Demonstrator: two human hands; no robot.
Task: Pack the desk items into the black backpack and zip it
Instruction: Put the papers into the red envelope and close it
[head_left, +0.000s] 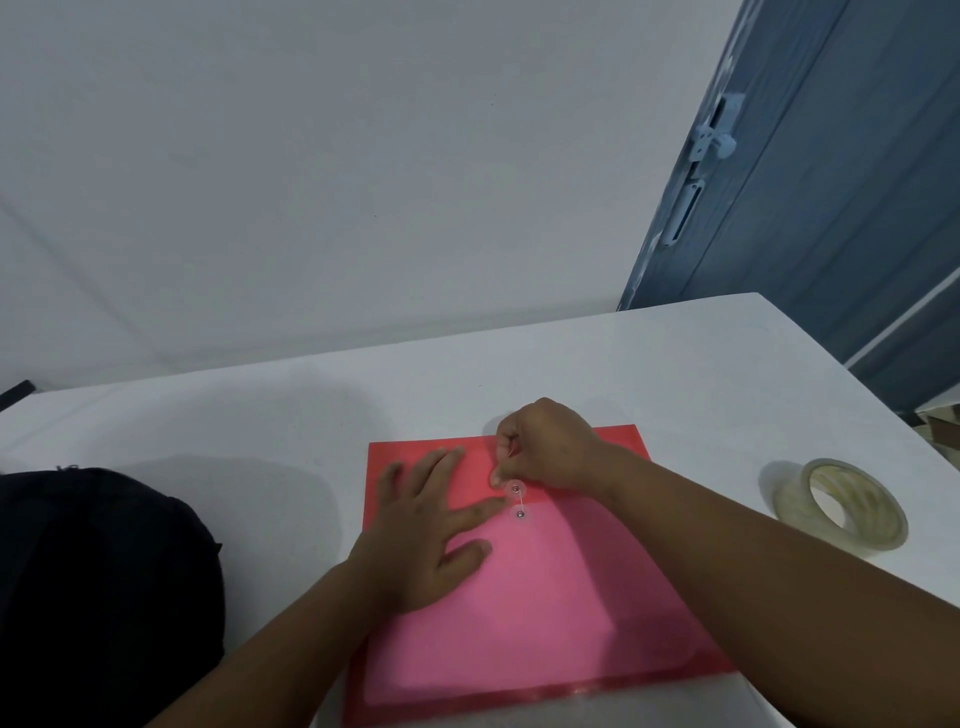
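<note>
A red-pink plastic envelope folder (545, 592) lies flat on the white desk (649, 374), its flap at the far end with two round string buttons. My left hand (426, 525) presses flat on the folder, fingers spread, index tip beside the buttons. Above the flap, my right hand (545, 452) pinches the thin closure string, which runs down to the upper button. The black backpack (104, 587) sits at the left edge of the desk, apart from both hands. I cannot tell whether its zip is done up.
A roll of clear tape (841, 504) stands on the desk to the right of the folder. A blue-grey door (831, 182) with a latch is behind the desk's far right corner. The white wall runs along the back edge.
</note>
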